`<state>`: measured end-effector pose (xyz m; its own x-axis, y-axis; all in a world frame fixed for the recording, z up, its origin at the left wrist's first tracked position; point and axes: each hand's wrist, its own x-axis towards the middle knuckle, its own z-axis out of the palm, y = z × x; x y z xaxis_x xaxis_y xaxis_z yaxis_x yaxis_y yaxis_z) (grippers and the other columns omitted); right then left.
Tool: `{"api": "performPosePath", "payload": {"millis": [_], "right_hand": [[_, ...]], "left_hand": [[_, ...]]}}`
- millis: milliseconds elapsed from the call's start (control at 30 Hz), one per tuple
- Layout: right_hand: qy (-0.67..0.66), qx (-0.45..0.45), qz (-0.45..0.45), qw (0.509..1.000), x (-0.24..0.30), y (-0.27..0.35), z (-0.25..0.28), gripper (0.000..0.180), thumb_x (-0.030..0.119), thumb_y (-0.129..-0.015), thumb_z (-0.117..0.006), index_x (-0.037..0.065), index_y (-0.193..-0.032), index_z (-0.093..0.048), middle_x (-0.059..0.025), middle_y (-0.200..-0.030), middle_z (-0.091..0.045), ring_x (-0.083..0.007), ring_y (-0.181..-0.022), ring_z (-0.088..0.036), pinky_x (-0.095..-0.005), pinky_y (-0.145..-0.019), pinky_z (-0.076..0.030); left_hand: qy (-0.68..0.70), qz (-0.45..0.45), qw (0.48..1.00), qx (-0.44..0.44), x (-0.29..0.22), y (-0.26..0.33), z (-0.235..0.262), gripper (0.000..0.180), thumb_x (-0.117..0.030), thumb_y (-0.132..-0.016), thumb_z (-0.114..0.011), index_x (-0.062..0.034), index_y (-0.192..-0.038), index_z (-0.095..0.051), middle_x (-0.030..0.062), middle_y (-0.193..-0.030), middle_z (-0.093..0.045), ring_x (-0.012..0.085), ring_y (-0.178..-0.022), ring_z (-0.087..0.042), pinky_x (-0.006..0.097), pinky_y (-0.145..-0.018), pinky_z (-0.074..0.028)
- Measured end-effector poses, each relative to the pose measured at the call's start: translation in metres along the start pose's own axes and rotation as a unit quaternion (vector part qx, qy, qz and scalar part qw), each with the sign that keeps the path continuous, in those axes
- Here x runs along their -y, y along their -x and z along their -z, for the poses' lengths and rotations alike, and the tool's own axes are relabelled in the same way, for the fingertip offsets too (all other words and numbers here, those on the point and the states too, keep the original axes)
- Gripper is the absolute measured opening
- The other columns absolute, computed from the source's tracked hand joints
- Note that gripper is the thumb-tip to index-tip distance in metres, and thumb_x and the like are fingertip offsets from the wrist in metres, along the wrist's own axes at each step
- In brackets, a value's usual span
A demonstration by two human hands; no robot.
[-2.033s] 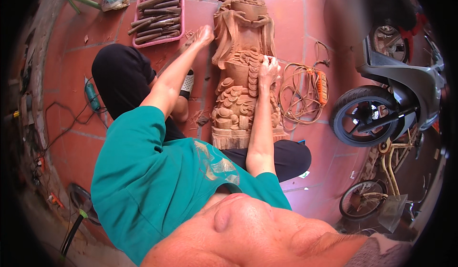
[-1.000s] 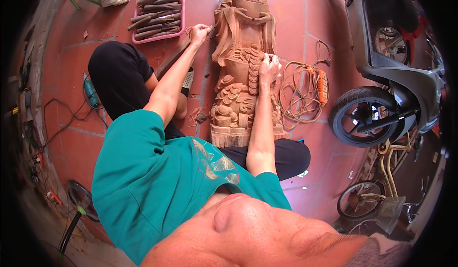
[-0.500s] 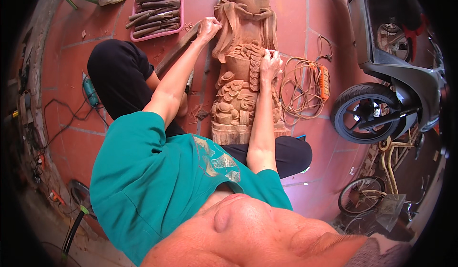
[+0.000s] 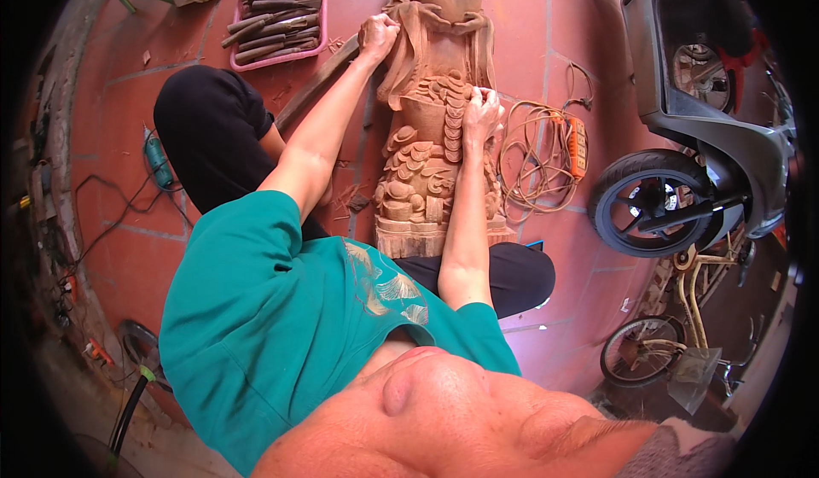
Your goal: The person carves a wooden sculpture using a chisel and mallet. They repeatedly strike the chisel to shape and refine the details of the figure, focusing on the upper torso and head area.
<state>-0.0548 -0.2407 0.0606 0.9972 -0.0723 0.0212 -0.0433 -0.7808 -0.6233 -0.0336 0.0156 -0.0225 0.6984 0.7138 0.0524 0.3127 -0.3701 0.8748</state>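
A carved wooden statue (image 4: 431,128) lies on its back on the floor, its base toward me and its head at the far edge. Curled fingers close my left hand (image 4: 378,37) at the left edge of the statue's draped sleeve. My right hand (image 4: 483,113) is pinched against the right side of the carving, beside a column of overlapping coin shapes. Anything in the fingers of either hand is too small or hidden to make out.
Left of the statue are a pink tray (image 4: 321,41) of several chisel-like tools, a wooden bar (image 4: 311,90) and a teal power tool (image 4: 158,162). At right lie an orange power strip (image 4: 577,149) and its coiled cable (image 4: 529,166), near a motorbike wheel (image 4: 653,203).
My left hand has slid a little farther up along the statue's sleeve edge. My right hand stays at nearly the same spot on the carving.
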Motion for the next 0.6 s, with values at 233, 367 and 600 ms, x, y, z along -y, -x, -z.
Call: {"api": "performPosePath", "payload": {"millis": [233,367,600], "right_hand": [[0.004,-0.038,0.024,0.999,-0.010,-0.002,-0.001,0.028,0.034,-0.088,-0.056,0.011,-0.099,-0.067,-0.0120,-0.101,-0.067,-0.0332,-0.104,-0.056,-0.0518,-0.090,-0.036],[-0.012,0.004,0.011,1.000,-0.005,-0.006,0.000,0.029,0.036,-0.091,-0.054,0.011,-0.097,-0.065,-0.0090,-0.106,-0.065,-0.0288,-0.113,-0.050,-0.0532,-0.095,-0.030],[-0.008,-0.002,0.015,1.000,-0.007,-0.007,-0.004,0.028,0.036,-0.090,-0.054,0.011,-0.098,-0.064,-0.0090,-0.106,-0.065,-0.0286,-0.114,-0.050,-0.0535,-0.096,-0.030]], "left_hand": [[-0.077,-0.062,0.993,0.064,0.019,0.039,0.010,0.012,-0.019,-0.074,-0.070,-0.0071,-0.077,-0.072,0.0178,-0.075,-0.068,0.0319,-0.071,-0.067,0.041,-0.067,-0.053],[-0.037,-0.027,0.995,0.090,0.037,0.023,0.016,0.016,-0.023,-0.073,-0.074,-0.0075,-0.076,-0.073,0.0125,-0.074,-0.070,0.0218,-0.069,-0.067,0.035,-0.066,-0.052],[0.036,-0.024,0.999,-0.029,-0.004,-0.001,-0.002,0.017,-0.021,-0.073,-0.073,-0.0066,-0.082,-0.072,0.0108,-0.073,-0.070,0.0201,-0.068,-0.067,0.034,-0.066,-0.051]]}}
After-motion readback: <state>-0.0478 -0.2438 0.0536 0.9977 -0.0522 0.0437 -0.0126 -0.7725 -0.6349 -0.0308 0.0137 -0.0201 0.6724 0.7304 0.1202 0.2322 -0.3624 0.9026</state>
